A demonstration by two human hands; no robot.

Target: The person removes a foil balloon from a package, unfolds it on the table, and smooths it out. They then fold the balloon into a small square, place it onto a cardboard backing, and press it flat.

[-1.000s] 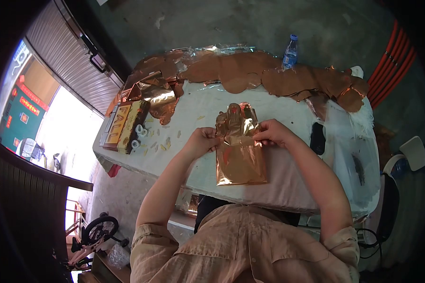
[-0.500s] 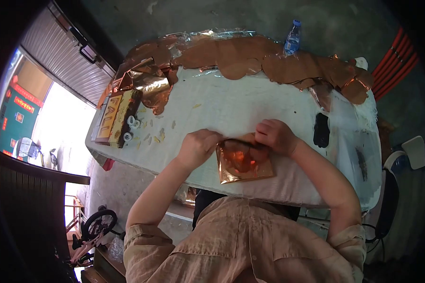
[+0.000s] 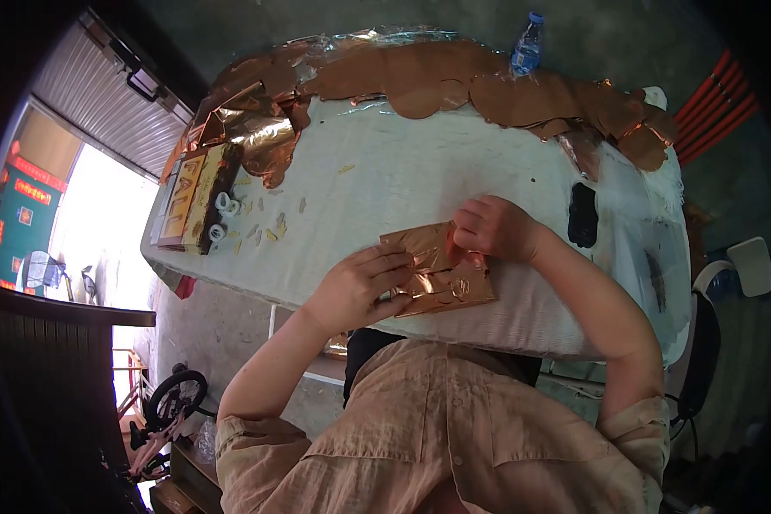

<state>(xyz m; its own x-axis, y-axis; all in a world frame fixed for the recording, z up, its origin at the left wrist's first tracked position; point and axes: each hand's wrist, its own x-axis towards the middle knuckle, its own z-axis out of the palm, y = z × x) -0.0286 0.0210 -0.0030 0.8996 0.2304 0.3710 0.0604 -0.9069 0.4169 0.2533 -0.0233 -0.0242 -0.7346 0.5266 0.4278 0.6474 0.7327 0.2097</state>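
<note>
A square of folded copper-coloured foil (image 3: 454, 289) lies creased on the cloth-covered table (image 3: 334, 223), near its front edge. Over its left side rests my left hand (image 3: 360, 287), fingers stretched across the surface and the thumb apart, lower down. My right hand (image 3: 497, 230) has its fingers curled closed at the foil's upper right edge, pinching it. A small orange-red patch shows beside those fingertips; what it is I cannot make out. The foil's upper part stands partly raised between both hands.
Brown rounded foil pieces (image 3: 428, 79) line the far edge, with a water bottle (image 3: 527, 50) among them. At left lie a box (image 3: 199, 201), white rolls (image 3: 223, 206) and small yellow and grey bits (image 3: 270, 233). A black phone-like object (image 3: 583, 216) lies right.
My left hand has moved from the foil's upper left corner down onto its surface, fingers now extended. The foil's top has lifted and creased. My right hand keeps its grip, slightly higher in view.
</note>
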